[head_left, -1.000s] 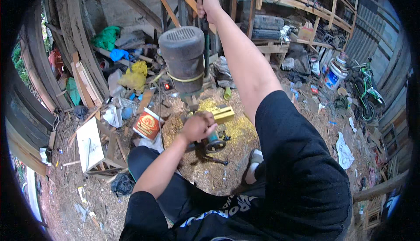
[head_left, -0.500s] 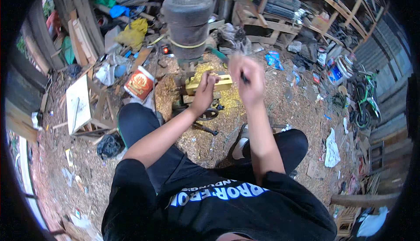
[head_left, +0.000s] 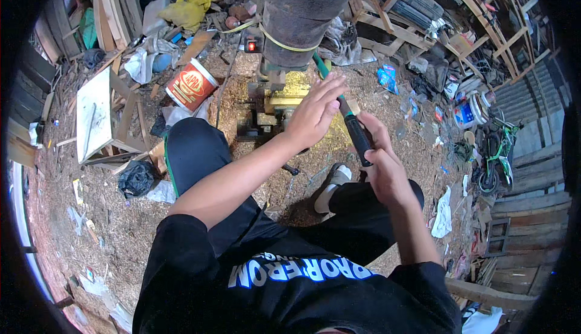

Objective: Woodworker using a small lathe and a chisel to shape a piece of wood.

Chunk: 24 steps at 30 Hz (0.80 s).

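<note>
A green bar with a black grip (head_left: 358, 139) slants toward me from beside the dark machine housing (head_left: 302, 16); I cannot tell whether it is fixed there. My right hand (head_left: 387, 164) closes around the side of the black grip, with thumb and fingers on it. Over the green part reaches my left hand (head_left: 316, 109), its fingers stretched out and seeming to rest across the bar. Under the housing, a yellow wooden block (head_left: 284, 100) lies at the metal vise-like base (head_left: 265, 119), partly hidden by my left hand. Yellow shavings surround it.
A white and red bucket (head_left: 192, 84) and a white-topped wooden stand (head_left: 97, 116) are at my left. A black plastic bag (head_left: 140, 178) lies by my knee. At right stand a small green bicycle (head_left: 497, 155) and another bucket (head_left: 469, 113). Scraps litter the floor.
My left hand has left the yellow block and moved to the green bar. My right hand has come down and nearer with the grip. The view has shifted.
</note>
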Motion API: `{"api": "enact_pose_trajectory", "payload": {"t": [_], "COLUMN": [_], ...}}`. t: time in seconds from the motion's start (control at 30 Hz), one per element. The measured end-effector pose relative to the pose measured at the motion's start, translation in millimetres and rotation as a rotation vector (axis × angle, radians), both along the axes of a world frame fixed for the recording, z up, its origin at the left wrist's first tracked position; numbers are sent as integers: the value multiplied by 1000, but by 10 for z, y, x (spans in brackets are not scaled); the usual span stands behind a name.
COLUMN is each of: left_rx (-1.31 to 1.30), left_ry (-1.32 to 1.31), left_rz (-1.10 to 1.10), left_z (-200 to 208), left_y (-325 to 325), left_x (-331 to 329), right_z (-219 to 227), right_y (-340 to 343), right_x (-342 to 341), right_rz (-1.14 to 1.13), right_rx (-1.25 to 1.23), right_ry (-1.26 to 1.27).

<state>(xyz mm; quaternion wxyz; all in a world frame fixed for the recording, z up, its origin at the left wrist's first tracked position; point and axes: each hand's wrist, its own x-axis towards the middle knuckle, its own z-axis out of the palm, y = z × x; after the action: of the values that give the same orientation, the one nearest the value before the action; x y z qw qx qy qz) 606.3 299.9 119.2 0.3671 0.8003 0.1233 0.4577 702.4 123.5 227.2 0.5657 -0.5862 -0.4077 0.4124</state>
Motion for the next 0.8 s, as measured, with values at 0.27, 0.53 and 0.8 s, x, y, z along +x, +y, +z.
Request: {"api": "enact_pose_trajectory", "payload": {"t": [0.27,0.53,0.8], "left_rx": [-141,-204,39], "left_ry": [-155,-86,172], "left_rz": [-171,-278,-284], "left_z": [-44,23,-457], "left_y": [188,455,494], "left_x": [7,-85,194], "right_z": [476,386,-1448], "right_y": [522,830,372], "right_x": [282,24,8], "right_rz": [223,57,-76], "right_rx": [-887,-1169,-639], "right_ry": [600,268,18]}}
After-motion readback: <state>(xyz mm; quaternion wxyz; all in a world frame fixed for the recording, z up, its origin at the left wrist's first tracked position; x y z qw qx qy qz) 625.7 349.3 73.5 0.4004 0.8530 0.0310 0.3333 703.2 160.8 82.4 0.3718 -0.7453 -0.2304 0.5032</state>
